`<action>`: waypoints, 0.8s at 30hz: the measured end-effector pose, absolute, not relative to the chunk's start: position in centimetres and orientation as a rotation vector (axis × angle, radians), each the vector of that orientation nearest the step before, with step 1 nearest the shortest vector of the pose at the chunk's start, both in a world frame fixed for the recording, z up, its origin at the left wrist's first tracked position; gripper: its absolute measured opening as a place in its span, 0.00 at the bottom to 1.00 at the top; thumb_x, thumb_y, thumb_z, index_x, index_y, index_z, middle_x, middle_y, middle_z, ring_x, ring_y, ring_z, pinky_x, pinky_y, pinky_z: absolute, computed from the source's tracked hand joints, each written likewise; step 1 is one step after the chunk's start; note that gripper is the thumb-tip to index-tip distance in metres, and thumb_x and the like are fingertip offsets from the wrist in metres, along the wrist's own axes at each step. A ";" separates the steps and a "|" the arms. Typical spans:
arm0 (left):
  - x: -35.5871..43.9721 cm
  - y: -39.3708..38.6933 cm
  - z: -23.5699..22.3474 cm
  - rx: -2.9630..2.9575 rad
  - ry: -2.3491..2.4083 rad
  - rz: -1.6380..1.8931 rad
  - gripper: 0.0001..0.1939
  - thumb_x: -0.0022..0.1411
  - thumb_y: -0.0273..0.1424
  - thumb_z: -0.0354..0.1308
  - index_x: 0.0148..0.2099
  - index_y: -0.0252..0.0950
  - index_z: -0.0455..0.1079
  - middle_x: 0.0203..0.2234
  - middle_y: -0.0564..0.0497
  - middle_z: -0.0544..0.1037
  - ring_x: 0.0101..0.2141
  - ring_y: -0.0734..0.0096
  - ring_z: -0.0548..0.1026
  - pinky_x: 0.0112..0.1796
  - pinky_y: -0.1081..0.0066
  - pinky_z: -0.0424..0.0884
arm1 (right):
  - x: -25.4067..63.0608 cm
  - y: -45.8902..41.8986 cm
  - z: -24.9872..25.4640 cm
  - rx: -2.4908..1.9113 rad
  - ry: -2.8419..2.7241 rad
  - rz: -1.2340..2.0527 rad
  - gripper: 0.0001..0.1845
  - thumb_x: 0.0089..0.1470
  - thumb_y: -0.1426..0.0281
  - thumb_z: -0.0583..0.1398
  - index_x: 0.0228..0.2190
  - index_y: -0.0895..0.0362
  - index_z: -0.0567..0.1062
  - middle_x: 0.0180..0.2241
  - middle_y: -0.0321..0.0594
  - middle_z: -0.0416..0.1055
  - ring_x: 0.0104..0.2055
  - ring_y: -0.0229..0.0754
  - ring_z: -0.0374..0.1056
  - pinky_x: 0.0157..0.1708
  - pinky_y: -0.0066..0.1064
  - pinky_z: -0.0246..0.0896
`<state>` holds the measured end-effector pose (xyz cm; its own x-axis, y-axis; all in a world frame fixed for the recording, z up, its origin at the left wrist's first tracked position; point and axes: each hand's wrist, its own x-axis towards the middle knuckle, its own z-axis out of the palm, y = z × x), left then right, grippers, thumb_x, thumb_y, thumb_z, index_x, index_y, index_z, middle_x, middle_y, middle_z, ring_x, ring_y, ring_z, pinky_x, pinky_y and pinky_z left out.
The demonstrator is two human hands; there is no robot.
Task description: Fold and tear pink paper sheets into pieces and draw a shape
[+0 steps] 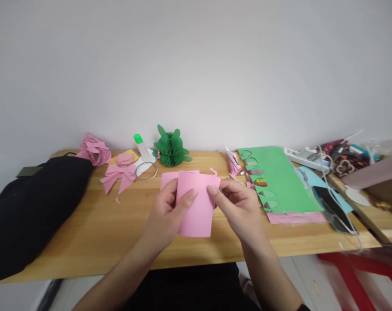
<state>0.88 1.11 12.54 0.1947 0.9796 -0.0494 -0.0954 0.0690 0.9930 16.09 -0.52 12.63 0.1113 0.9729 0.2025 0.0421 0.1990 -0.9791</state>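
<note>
A folded sheet of pink paper (197, 207) is held up over the middle of the table. My left hand (168, 207) pinches its left edge, thumb on the front face and fingers behind. On the right edge my right hand (238, 203) grips it the same way, with the thumb near the upper corner. Behind it, another piece of pink paper (167, 177) shows at the upper left; whether it is joined to the held sheet I cannot tell. A small curled pink scrap (213, 171) lies just past the right hand.
Along the wall stand a green honeycomb paper figure (170, 149) and a glue bottle (142, 147). Left are a pink paper bow (118, 173), a metal ring (146, 171) and a black bag (43, 203). Right are a glue tube (235, 160), green sheets (286, 181) and a phone (333, 207) with cable.
</note>
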 end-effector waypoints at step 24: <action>-0.5 1.8 10.6 0.807 0.895 0.997 0.19 0.47 0.47 0.67 0.39 0.43 0.75 0.38 0.53 0.80 0.41 0.62 0.76 0.39 0.68 0.73 | 16.8 0.3 12.5 -1.240 -1.076 1.032 0.12 0.42 0.62 0.69 0.23 0.58 0.75 0.16 0.31 0.67 0.17 0.32 0.62 0.16 0.23 0.60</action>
